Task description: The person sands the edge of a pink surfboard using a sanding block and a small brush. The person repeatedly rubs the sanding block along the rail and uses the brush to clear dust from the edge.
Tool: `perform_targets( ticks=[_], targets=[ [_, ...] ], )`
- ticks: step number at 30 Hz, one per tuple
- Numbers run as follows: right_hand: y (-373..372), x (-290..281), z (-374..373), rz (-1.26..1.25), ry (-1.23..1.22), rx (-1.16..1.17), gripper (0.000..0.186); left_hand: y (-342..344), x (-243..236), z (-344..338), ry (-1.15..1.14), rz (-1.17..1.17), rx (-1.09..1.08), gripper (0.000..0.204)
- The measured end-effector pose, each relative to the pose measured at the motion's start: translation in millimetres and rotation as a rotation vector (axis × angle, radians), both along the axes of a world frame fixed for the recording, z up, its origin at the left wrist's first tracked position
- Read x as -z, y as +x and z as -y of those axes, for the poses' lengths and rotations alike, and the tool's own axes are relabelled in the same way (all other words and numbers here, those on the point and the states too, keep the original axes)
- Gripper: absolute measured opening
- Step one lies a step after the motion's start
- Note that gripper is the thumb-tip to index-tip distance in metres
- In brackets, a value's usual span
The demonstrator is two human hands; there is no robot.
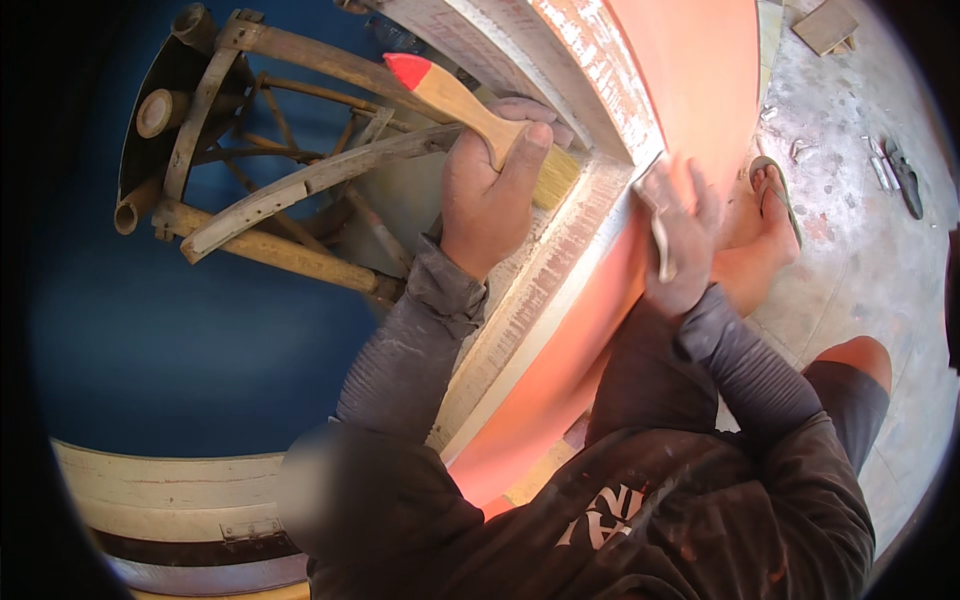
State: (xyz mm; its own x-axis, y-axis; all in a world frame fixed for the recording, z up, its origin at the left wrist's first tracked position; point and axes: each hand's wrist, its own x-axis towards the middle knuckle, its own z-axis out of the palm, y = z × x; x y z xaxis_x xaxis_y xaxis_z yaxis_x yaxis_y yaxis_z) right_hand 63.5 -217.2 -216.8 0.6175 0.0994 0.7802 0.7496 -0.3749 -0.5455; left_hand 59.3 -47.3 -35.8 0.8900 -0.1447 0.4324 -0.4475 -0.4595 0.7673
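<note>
A wooden brush [462, 108] with a red-tipped handle, bristles beside a whitish ledge [530, 295], is clasped in the left hand [488, 195], while the right hand [682, 235], fingers extended, covers a thin pale piece [661, 245] by the orange surface [705, 70], its grip unclear.

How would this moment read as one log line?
left hand: grips red-tipped brush, bristles at scuffed ledge | right hand: at edge of orange panel, pale thin piece by thumb
</note>
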Motion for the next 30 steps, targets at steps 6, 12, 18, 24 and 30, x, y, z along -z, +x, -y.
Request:
perform_targets(
  ticks=[6, 12, 18, 24, 30],
  targets=[
    [-64.5, 3.9, -15.6, 0.224, -0.139, -0.286, 0.045, -8.5, 3.7, -2.5, -0.147, -0.052, -0.024, 0.015],
    [-24.6, 1.1, -3.7, -0.069, -0.053, -0.009, 0.051, -4.1, 2.7, 3.9, -0.077, -0.017, -0.021, 0.017],
    [-54.0, 17.2, -15.2, 0.279, -0.21, -0.199, 0.047, -7.3, 2.7, -2.1, -0.114, -0.034, -0.014, 0.017],
    [-37.8, 5.2, -8.8, -0.057, -0.105, -0.046, 0.048, -4.0, -0.8, 7.2, -0.07, -0.035, -0.023, 0.019],
    [-26.0, 12.6, 3.0, 0.167, -0.191, -0.13, 0.049, -7.0, 4.8, -2.2, -0.132, -0.042, -0.02, 0.018]
  ],
)
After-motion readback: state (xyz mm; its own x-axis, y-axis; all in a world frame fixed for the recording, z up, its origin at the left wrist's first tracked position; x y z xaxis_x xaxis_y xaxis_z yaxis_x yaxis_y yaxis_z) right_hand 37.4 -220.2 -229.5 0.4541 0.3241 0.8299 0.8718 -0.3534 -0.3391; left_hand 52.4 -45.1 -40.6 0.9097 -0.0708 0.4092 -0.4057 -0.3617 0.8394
